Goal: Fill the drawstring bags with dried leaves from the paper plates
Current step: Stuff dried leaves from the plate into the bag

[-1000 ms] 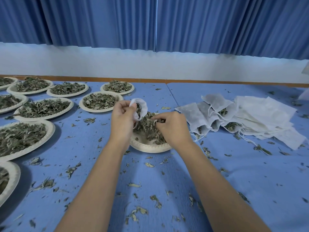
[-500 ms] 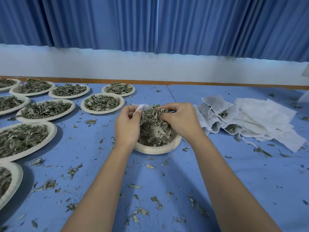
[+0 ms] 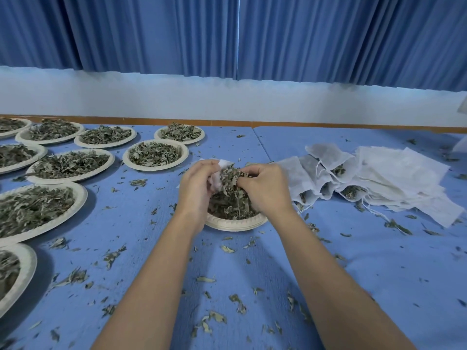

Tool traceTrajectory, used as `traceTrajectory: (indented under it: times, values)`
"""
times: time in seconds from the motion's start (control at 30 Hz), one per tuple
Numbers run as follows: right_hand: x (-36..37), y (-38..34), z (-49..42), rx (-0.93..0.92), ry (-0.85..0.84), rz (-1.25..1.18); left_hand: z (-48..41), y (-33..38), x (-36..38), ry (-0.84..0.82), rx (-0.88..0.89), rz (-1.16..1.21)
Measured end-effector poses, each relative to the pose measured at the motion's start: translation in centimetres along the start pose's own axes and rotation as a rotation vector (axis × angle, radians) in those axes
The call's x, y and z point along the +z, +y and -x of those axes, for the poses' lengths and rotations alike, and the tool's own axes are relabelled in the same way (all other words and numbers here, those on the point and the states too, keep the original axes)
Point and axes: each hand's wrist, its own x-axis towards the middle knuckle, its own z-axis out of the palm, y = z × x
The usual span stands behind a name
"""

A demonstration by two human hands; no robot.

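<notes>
Progress looks early: few filled bags (image 3: 326, 152) lie beside many empty bags (image 3: 404, 178); full plates (image 3: 156, 169) wait; left hand (image 3: 198, 183) pinches open bag (image 3: 226, 163), right hand (image 3: 265, 185) grips leaves (image 3: 231, 178).

A paper plate (image 3: 235, 223) is sitting mid-bench (image 3: 131, 223), and both hands are meeting just above it, the left hand (image 3: 195, 183) over its left side and the right hand (image 3: 265, 185) over its right. A drawstring bag (image 3: 225, 164) is sitting in the left fingers (image 3: 207, 165). Beside it, a clump of dried leaves (image 3: 231, 178) is hanging from the right hand down into the plate. More loaded plates (image 3: 151, 168) are lying to the left and behind-left. A pile of bags (image 3: 379, 178) is lying to the right. Loose leaves (image 3: 228, 249) are lying scattered in front. A curtain (image 3: 227, 34) is hanging behind, above a wall (image 3: 227, 97).
</notes>
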Motion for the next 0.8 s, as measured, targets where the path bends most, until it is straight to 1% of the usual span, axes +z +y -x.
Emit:
traceTrajectory:
  times: [0.13,0.2,0.27,0.37,0.43,0.5,0.57,0.63,0.73,0.8]
  values:
    - [0.0,0.0,0.3,-0.047,0.033,0.092,0.4,-0.2,0.5,-0.061,0.034,-0.279]
    - [-0.1,-0.1,0.2,-0.050,0.050,0.123,0.5,-0.4,0.6,-0.121,0.041,-0.358]
    - [-0.3,0.0,0.1,-0.009,0.053,0.119,0.6,-0.5,0.6,-0.201,0.057,-0.443]
    - [-0.7,0.0,-0.1,0.080,0.036,0.040,0.8,-0.6,0.9,-0.340,0.104,-0.561]
    - [-0.7,-0.1,-0.1,0.106,0.005,-0.020,0.9,-0.7,1.3,-0.310,0.158,-0.667]
    - [-0.5,-0.2,-0.1,0.125,-0.030,-0.053,0.9,-0.8,1.6,-0.213,0.256,-0.761]
    - [-0.3,-0.4,-0.2,0.165,-0.059,-0.094,0.7,-0.8,1.5,-0.125,0.314,-0.767]
    - [-0.4,-0.4,-0.4,0.225,-0.114,-0.185,0.4,-0.9,1.1,-0.072,0.300,-0.728]
    - [-0.8,-0.6,-0.5,0.298,-0.252,-0.390,-0.1,-0.9,0.2,-0.043,0.221,-0.621]
    - [-1.0,-0.7,-0.7,0.312,-0.281,-0.407,-0.2,-0.8,-0.2,-0.026,0.200,-0.596]
